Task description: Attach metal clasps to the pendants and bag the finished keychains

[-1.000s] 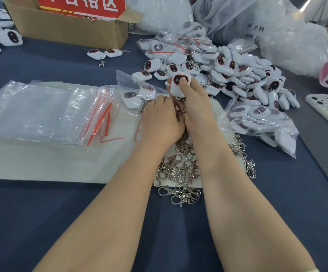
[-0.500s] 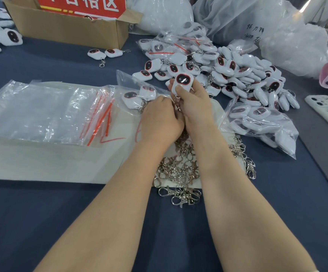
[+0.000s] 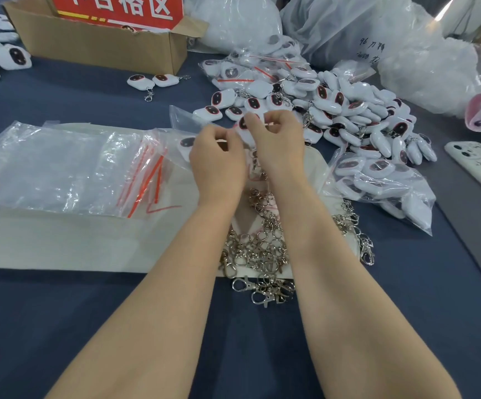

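We are working at a navy-covered table (image 3: 61,326), where shiny hooked metal clasps (image 3: 258,249) are lying tangled on a matte cream cloth (image 3: 61,240) beside crinkly clear zip bags (image 3: 61,168) with red seals. Our right hand (image 3: 279,142) is pinching 1 pendant (image 3: 242,125), glossy white and rounded with a dark oval face, at the cloth's far edge near the loose pendant pile (image 3: 348,110). Our left hand (image 3: 217,162) is curling just beside it; we cannot tell what it is gripping.

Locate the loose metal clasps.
Head view, centre: the loose metal clasps lie heaped between the left forearm and right forearm, on the white sheet's near edge.
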Available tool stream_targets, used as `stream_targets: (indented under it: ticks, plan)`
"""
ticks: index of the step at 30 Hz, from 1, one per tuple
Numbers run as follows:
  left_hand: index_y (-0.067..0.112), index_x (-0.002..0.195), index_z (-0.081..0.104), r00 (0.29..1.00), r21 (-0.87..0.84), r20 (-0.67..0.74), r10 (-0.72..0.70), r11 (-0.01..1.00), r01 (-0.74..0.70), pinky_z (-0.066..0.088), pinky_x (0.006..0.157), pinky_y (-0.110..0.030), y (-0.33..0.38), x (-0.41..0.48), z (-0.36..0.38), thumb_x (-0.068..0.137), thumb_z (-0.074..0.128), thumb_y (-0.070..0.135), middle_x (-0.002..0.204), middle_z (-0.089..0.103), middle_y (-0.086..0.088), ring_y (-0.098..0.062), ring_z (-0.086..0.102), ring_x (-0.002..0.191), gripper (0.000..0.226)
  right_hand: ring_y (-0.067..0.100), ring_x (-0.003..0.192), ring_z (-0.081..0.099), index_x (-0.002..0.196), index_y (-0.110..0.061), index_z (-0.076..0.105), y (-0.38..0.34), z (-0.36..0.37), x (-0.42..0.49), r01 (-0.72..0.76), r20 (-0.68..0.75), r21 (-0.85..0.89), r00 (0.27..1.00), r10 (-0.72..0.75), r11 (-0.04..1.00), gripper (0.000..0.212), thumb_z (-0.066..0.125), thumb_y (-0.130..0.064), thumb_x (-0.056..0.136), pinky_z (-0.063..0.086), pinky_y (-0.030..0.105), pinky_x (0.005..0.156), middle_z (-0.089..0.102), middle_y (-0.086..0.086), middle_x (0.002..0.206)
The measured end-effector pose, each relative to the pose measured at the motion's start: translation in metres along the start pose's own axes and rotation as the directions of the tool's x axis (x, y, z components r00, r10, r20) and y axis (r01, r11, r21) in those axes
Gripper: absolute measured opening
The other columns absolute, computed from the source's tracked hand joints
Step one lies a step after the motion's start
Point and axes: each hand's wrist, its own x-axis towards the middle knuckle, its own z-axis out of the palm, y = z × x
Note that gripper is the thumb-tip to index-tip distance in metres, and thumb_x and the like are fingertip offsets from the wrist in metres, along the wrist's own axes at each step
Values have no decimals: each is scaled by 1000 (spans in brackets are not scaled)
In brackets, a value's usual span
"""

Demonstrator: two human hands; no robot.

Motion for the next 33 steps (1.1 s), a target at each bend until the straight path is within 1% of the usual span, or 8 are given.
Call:
stream_targets:
  ticks: [5,12,19,25,27,29,31,33]
  plan:
    - [14,85,54,996,-66,-58,62,996,-66,39,65,-9,4,0,-2,94,51,15,81,62,1,-10,57,76,10,4,35,49,75,-15,45,-6,-11,1,-87,221,-110,969,109,990,32,72,-27,84,40,19,40,59,3,62]
    - [5,84,61,929,156,-13,370,918,-364,39,81,-37,0,-7,3,89,52,14,89,64,-8,-27,54,88,15,17,64,57,80,-1,61,-4,-21,7,-242,398,312,911,105,919,17,51,6,92,52,20,63,56,18,80]
    - [3,87,60,912,47,38,407,911,-409,46,76,-36,8,-16,4,91,51,9,88,61,-6,-21,56,84,12,6,39,49,59,-15,60,0,-20,-2,-93,387,-65,915,111,994,35,52,1,89,36,14,40,56,-6,44]
    - [3,84,61,893,115,-17,449,888,-444,43,78,-34,8,-14,3,89,52,10,86,62,-7,-23,54,86,12,15,60,57,79,-11,60,-1,-20,-3,-254,637,137,763,111,957,32,38,7,95,45,23,53,61,2,68]
    - [5,85,61,891,146,-16,454,882,-447,42,80,-33,6,-13,3,88,52,10,88,62,-6,-23,53,88,12,16,56,57,78,-10,60,-2,-18,-3,-309,563,231,815,133,923,30,42,10,92,45,25,51,62,5,66]
    - [6,88,62,899,188,31,437,881,-434,40,83,-34,1,-10,4,89,52,12,93,63,-7,-23,53,92,12,14,53,58,75,-9,60,0,-19,2,-275,326,248,926,187,929,29,45,11,89,47,25,50,61,7,66]
    - [9,93,62,911,296,159,381,862,-413,37,85,-33,-5,-8,6,92,51,17,100,62,-6,-25,52,98,14,14,68,64,84,-11,64,6,-24,9,-162,36,-23,986,163,986,25,44,3,91,53,25,63,66,5,79]
    - [12,99,61,884,453,305,354,763,-461,33,88,-33,-11,-8,9,93,49,26,106,61,-5,-25,50,103,19,23,101,60,107,-15,66,16,-30,13,-81,-137,-409,990,26,909,29,42,-8,93,49,31,86,65,6,108]
